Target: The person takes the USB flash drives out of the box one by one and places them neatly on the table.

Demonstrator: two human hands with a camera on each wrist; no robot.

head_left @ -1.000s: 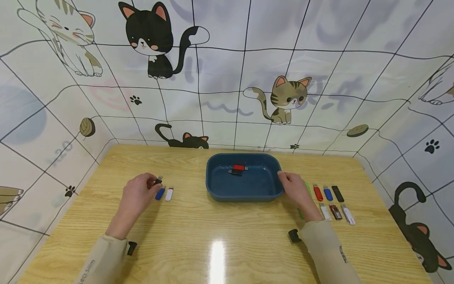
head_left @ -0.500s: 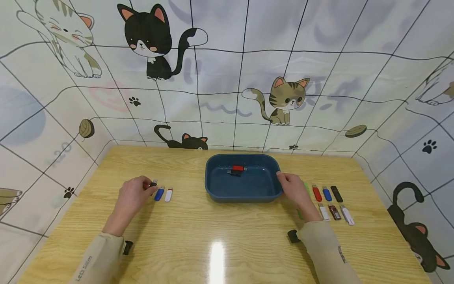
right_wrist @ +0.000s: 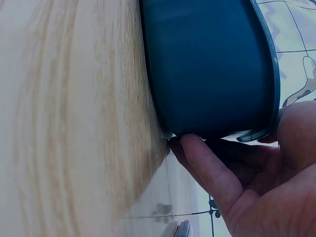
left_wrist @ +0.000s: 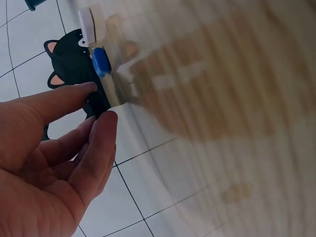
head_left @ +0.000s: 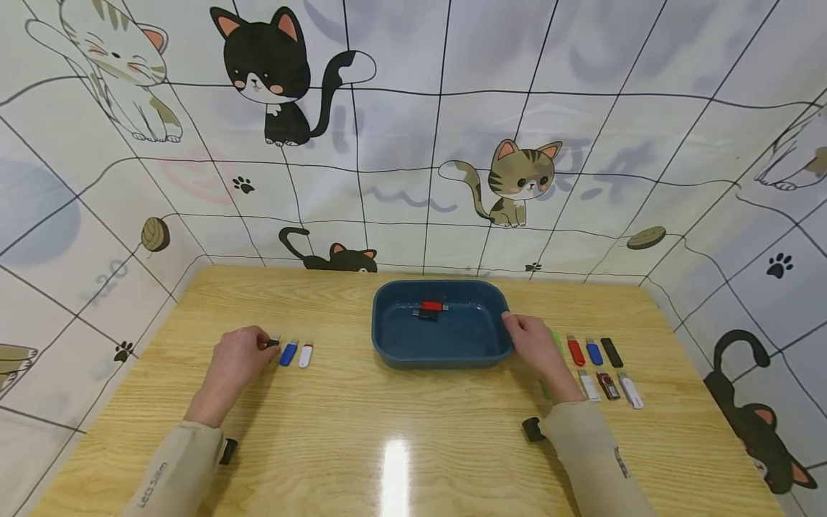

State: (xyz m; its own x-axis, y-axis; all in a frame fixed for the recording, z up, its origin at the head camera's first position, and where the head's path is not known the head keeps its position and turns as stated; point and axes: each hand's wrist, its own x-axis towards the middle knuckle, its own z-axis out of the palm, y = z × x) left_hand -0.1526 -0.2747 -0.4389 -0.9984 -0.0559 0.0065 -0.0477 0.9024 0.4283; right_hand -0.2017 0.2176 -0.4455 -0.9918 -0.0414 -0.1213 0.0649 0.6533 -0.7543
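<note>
My left hand (head_left: pixel 237 359) pinches a black USB stick (head_left: pixel 274 342) between thumb and fingertips, low over the table at the left. In the left wrist view the black stick is mostly hidden by the fingertips. Just to its right lie a blue USB stick (head_left: pixel 288 352) and a white USB stick (head_left: pixel 306 355) with a red end. My right hand (head_left: pixel 533 345) holds the right side of a dark blue bin (head_left: pixel 446 343), thumb at the rim and fingers against the outer wall. Inside the bin are a red USB stick (head_left: pixel 433 306) and a black one beside it.
Right of the bin, USB sticks lie in two rows, among them a red one (head_left: pixel 576 351), a blue one (head_left: pixel 594 352) and a dark red one (head_left: pixel 608 385). My right forearm partly covers green ones. A cat-print cloth (head_left: pixel 400 194) stands behind the wooden table (head_left: pixel 336 431).
My left hand has shifted left and slightly nearer with the black USB stick, away from the blue one. The right hand keeps its hold on the bin.
</note>
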